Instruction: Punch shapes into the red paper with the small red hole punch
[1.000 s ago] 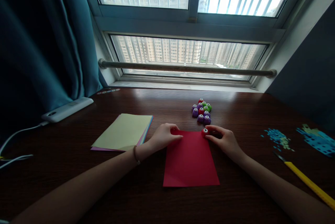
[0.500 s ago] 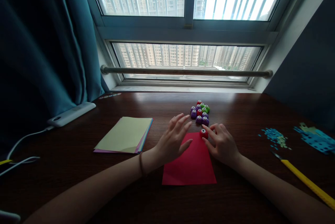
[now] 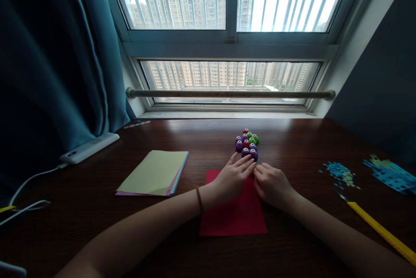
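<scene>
While left hand [image 3: 230, 179] spreads flat over red paper [image 3: 232, 221] | right hand [image 3: 274, 186] curls at right edge, grip unclear | tabletop [image 3: 303, 171] rightward

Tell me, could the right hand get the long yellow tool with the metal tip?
Probably yes: nothing seems to stand between the right hand and the yellow tool lying to its right.

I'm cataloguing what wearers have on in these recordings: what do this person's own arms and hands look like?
Both forearms are without sleeves as far as they show. The left hand is ungloved, with a thin, dark brownish band around its wrist. The right hand is ungloved too, with no band visible.
</scene>
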Demonstrator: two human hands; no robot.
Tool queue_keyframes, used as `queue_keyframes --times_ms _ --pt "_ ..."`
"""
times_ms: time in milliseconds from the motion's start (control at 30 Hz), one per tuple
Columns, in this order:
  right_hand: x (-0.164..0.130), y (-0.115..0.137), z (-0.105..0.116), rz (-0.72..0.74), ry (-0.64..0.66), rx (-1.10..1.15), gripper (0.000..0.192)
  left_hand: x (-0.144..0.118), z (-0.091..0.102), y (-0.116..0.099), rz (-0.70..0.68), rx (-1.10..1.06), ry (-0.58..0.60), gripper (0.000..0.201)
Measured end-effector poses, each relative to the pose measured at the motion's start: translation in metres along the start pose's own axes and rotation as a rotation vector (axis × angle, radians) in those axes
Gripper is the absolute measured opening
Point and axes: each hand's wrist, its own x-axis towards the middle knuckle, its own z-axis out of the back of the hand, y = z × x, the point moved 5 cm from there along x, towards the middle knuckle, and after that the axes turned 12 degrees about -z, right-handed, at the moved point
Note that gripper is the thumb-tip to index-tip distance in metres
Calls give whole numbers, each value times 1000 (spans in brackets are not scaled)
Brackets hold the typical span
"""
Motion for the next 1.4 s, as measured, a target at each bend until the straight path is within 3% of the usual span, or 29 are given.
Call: queue_keyframes --times_ms 567,833,1100,1233,1400 --pt "10 3 0 7 126 -47 14 5 -2 1 -24 14 26 56" --pt "0 -3 -7 -24 -29 48 16 -1 -4 2 27 -50 -47 58" --pt "-3 -16 -3 -157 -103 324 41 -10 12 13 209 -64 -143 56" --pt "1 -21 -6 -169 -91 427 45 -15 18 22 269 -124 -67 54" --pt "6 -26 -18 -153 13 587 25 -19 2 18 186 -152 83 67"
